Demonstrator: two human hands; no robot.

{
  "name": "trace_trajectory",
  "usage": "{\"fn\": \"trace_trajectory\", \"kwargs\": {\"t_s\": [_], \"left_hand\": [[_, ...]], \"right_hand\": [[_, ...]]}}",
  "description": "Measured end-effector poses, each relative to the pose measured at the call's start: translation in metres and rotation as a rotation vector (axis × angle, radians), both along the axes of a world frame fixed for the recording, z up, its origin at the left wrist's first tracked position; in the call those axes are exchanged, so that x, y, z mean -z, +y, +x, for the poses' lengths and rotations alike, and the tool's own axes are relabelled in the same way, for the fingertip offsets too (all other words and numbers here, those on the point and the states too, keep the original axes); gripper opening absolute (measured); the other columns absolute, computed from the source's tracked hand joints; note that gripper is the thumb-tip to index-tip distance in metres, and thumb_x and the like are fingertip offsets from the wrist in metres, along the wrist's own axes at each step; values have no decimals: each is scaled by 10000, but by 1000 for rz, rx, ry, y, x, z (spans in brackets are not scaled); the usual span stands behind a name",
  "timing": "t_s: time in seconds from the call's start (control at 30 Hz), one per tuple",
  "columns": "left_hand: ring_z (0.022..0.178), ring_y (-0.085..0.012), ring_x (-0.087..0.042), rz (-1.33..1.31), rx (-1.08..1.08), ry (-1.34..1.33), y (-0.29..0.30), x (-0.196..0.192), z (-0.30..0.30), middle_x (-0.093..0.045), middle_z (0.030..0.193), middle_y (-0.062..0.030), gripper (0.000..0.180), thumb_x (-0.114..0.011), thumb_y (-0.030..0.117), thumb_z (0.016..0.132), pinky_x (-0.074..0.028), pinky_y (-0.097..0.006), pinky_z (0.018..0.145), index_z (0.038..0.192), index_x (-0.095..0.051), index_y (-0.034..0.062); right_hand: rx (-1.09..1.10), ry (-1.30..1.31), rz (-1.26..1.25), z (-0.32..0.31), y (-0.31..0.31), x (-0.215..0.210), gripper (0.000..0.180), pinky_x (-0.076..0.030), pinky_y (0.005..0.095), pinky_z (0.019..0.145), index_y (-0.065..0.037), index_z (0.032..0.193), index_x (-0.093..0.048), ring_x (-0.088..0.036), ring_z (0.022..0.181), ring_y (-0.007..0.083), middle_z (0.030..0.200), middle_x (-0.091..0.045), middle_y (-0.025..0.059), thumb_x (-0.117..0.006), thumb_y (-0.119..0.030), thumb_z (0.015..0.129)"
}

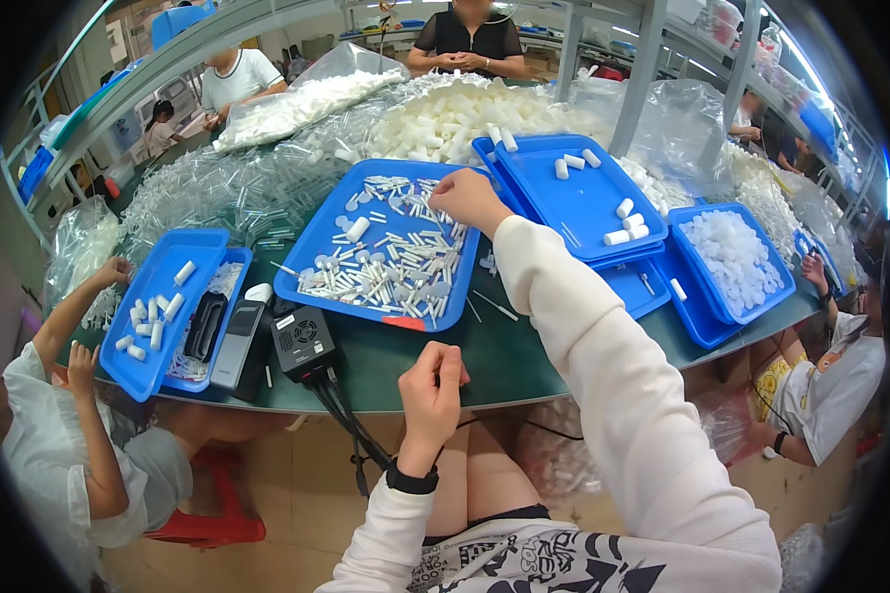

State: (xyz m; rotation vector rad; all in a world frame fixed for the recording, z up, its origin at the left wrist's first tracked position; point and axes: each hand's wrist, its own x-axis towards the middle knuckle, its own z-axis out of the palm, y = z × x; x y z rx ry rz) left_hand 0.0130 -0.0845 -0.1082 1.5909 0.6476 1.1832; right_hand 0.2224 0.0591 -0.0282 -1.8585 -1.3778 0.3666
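My right hand point(470, 201) reaches over the far right corner of a blue tray point(316, 237), its fingertips pinched together. Whatever they hold, if anything, is too small to make out. Thin white sticks point(376, 282) and small pale discs lie scattered in that tray, with one thicker white cylinder point(357, 229) among them. Nearer to me, my left hand point(432, 395) is closed with the thumb up, just in front of the table's near edge. Its curled fingers hide anything inside.
Stacked blue trays point(564, 203) with a few white cylinders stand to the right, beside a tray of translucent discs point(732, 259). A black boxy device point(305, 339) with cables sits front left. Heaped white cylinders point(455, 119) lie behind. Co-workers sit on both sides.
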Motion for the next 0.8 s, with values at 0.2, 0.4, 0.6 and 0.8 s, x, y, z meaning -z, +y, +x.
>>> {"fn": "trace_trajectory", "kwargs": {"t_s": [0.2, 0.4, 0.6, 0.8], "left_hand": [[655, -98, -551, -126, 45, -152, 4, 0, 5, -576, 711, -49, 196, -456, 144, 966, -452, -227, 616, 843, -530, 10], [760, -146, -616, -165, 65, -211, 12, 3, -4, -661, 887, -131, 285, -437, 199, 984, -496, -263, 727, 1012, -576, -48], [963, -204, -614, -126, 84, -316, 10, 8, -1, -637, 1034, -164, 354, -404, 211, 997, -480, -304, 863, 1184, -516, -68], [970, -161, -585, -27, 144, -174, 11, 4, -10, -609, 1087, -127, 278, -445, 137, 980, -452, -260, 856, 1138, -563, -59]], "right_hand": [[13, -68, -8, 2, -30, -2, 273, -522, 302, 584, -16, 847, -705, -654, 634, 220, 758, -683, 132, -716, -235, 685], [-58, -78, 282, -44, -92, -6, 262, -477, 352, 736, -60, 826, -706, -623, 821, 283, 847, -656, 140, -727, -292, 705], [-112, 171, 384, -89, -175, 11, 130, -436, 276, 534, -44, 791, -678, -557, 572, 169, 716, -573, 83, -721, -153, 734], [-203, 265, 319, -95, -199, 41, 105, -405, 244, 498, -34, 804, -678, -512, 530, 118, 722, -544, 46, -719, -106, 739]]}}
